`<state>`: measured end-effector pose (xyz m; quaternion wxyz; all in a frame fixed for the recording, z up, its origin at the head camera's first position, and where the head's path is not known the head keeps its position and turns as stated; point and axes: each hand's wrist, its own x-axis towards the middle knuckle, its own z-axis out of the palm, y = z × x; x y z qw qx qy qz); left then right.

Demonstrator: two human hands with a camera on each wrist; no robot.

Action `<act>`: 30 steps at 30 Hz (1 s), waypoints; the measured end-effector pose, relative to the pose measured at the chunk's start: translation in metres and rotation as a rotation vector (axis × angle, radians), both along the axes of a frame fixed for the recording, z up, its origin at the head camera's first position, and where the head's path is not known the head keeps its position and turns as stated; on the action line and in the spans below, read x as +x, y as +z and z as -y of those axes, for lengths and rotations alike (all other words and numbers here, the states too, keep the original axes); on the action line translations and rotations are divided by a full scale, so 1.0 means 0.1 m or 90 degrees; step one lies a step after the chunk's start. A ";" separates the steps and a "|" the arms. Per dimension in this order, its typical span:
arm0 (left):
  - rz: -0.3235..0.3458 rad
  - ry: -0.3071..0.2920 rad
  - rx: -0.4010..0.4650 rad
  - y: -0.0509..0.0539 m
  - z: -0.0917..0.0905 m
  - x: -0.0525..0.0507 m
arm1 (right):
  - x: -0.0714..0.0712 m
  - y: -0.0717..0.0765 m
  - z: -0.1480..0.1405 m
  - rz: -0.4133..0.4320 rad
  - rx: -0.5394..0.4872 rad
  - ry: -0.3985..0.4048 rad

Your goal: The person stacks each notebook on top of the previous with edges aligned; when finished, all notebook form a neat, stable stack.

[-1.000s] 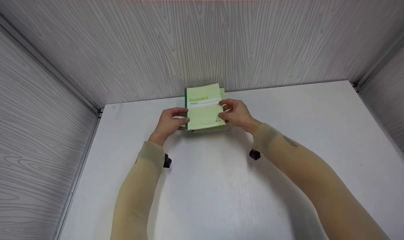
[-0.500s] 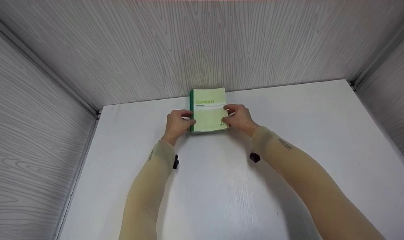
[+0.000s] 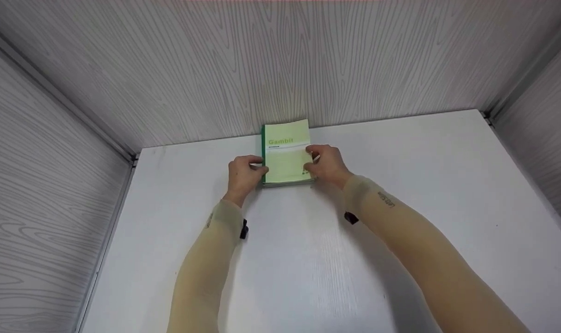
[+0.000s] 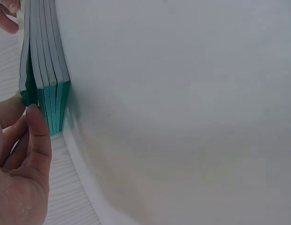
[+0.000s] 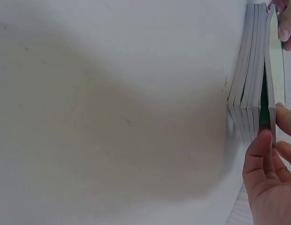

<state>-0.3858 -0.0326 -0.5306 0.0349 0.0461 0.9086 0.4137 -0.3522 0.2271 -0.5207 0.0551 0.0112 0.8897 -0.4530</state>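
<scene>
A pale green notebook [image 3: 287, 159] marked "Gambit", with a dark green spine, is on top of a stack of several similar notebooks [image 4: 51, 93] at the table's back edge. My left hand [image 3: 244, 175] pinches its spine side, thumb on the cover and fingers beneath. On the opposite side, my right hand [image 3: 330, 164] pinches the page edge in the same way. Both wrist views show a narrow gap between this top notebook and the stack [image 5: 246, 89]. The stack's spines line up on the left. In the head view the top notebook hides most of the stack.
The white table [image 3: 289, 259] extends to both sides and in front of the stack. A wood-grain panel [image 3: 280, 64] rises directly behind it. Another panel [image 3: 44, 185] stands along the left, and one more [image 3: 549, 115] is at the right.
Both hands have brought the top notebook slightly right and down, over the stack, which showed beyond its right edge before. In the last half second it has shifted slightly left.
</scene>
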 end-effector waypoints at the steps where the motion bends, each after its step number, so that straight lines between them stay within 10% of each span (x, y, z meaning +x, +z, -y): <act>1: 0.003 0.004 0.002 -0.01 0.00 0.01 | 0.00 -0.01 0.00 -0.003 0.008 0.002; 30: 0.021 0.025 0.008 -0.06 -0.08 -0.03 | -0.01 -0.12 -0.01 0.019 0.026 0.002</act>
